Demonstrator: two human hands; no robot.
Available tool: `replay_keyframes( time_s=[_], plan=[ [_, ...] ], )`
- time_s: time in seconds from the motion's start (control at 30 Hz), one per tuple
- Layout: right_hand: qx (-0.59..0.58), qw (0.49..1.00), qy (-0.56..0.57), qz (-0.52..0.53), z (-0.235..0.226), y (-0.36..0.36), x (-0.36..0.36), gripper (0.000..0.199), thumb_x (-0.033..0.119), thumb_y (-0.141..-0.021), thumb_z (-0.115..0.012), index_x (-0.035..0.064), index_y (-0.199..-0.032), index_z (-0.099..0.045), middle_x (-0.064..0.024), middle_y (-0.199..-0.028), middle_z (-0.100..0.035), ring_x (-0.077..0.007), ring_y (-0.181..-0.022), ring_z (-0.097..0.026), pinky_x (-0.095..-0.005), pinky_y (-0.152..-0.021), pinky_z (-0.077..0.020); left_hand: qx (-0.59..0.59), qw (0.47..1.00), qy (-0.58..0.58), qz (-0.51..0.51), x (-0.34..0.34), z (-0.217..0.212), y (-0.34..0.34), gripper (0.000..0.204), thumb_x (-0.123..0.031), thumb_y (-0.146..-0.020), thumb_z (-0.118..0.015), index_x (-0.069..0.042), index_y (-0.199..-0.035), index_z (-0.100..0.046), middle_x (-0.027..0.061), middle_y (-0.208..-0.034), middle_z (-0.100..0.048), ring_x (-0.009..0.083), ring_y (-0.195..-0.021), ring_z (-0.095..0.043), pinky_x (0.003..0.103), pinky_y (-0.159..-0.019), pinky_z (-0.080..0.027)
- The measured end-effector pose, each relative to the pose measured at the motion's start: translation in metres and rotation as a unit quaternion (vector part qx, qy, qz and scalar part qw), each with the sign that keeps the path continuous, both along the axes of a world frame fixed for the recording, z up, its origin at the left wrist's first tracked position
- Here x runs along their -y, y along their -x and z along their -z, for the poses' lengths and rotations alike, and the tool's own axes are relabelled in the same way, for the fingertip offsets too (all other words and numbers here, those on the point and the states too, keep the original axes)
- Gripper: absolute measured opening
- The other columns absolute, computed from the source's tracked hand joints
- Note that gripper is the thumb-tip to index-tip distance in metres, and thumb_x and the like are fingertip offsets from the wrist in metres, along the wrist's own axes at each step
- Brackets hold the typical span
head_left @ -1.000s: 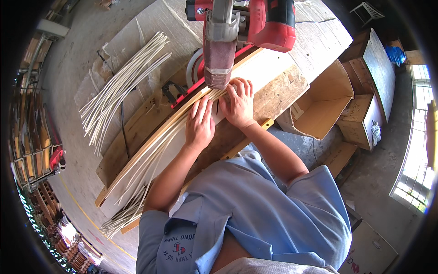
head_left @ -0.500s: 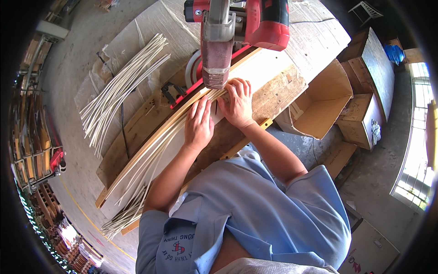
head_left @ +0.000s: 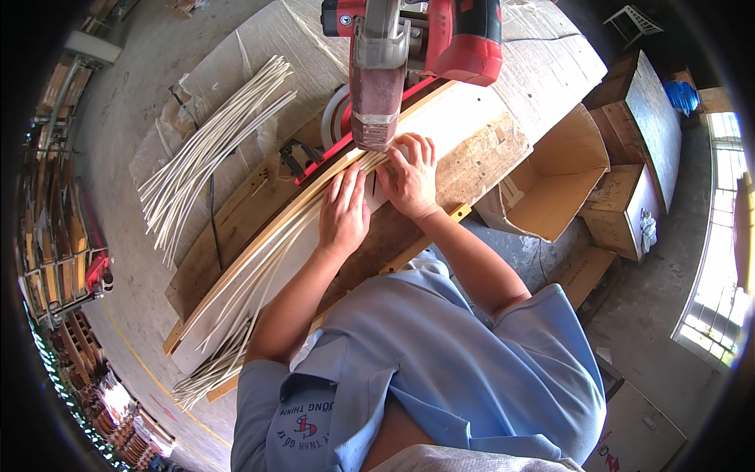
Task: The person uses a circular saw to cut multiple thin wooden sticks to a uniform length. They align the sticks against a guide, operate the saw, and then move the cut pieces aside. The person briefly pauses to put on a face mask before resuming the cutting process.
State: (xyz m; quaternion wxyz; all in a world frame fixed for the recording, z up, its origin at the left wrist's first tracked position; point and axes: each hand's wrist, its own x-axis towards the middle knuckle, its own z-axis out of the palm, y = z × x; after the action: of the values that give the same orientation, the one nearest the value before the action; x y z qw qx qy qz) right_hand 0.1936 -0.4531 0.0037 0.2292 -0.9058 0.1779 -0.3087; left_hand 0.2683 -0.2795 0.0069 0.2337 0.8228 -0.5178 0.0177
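Note:
A bundle of long pale thin rods (head_left: 259, 267) lies across a wooden saw bench (head_left: 480, 157), its ends under a red mitre saw (head_left: 409, 47). My left hand (head_left: 344, 208) lies flat on the rods just left of the blade guard. Pressing down on the rod ends, my right hand (head_left: 409, 177) sits right below the saw's guard. Both hands hold the rods against the wooden fence.
A second heap of pale rods (head_left: 204, 149) lies on a plastic sheet at the left. An open cardboard box (head_left: 550, 185) and wooden crates (head_left: 629, 189) stand at the right. Racks of stock (head_left: 71, 228) line the far left; a window (head_left: 723, 259) is at the right.
Hardly anything differs. Both hands stay on the rods by the saw; the view has shifted slightly.

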Motion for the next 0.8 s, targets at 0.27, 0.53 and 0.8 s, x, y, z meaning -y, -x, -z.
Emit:
replay_keyframes(
  time_s=[0.27,0.53,0.8],
  plan=[
    [0.0,1.0,-0.018,0.008,0.0003,-0.0015,-0.0002,0.041,0.022,-0.079,-0.08,0.0058,-0.113,-0.066,-0.0155,-0.128,-0.055,-0.0394,-0.133,-0.047,-0.0603,-0.119,-0.029,0.003,1.0,-0.002,-0.002,0.0006,-0.0005,0.0005,0.062,-0.008,-0.087,-0.067,0.006,-0.145,-0.053,0.0196,-0.157,-0.048,0.039,-0.144,-0.045,0.05,-0.122,-0.036],
    [0.0,1.0,-0.001,0.002,0.0003,0.0008,-0.0005,0.039,0.022,-0.079,-0.08,0.0067,-0.112,-0.067,-0.0151,-0.128,-0.055,-0.0393,-0.133,-0.047,-0.0605,-0.119,-0.0285,0.002,1.0,0.005,-0.006,0.0005,0.0004,0.0012,0.059,-0.008,-0.088,-0.066,0.006,-0.145,-0.054,0.0187,-0.157,-0.049,0.0378,-0.145,-0.045,0.05,-0.123,-0.035],
    [-0.001,1.0,-0.001,-0.002,0.001,0.0012,-0.0006,0.037,0.022,-0.081,-0.08,0.0096,-0.114,-0.069,-0.0147,-0.129,-0.055,-0.0388,-0.134,-0.047,-0.0604,-0.119,-0.0283,0.01,1.0,0.005,-0.01,0.0009,0.0006,0.002,0.059,-0.008,-0.088,-0.066,0.006,-0.144,-0.054,0.0187,-0.156,-0.049,0.0374,-0.145,-0.045,0.049,-0.123,-0.035]
  ],
)
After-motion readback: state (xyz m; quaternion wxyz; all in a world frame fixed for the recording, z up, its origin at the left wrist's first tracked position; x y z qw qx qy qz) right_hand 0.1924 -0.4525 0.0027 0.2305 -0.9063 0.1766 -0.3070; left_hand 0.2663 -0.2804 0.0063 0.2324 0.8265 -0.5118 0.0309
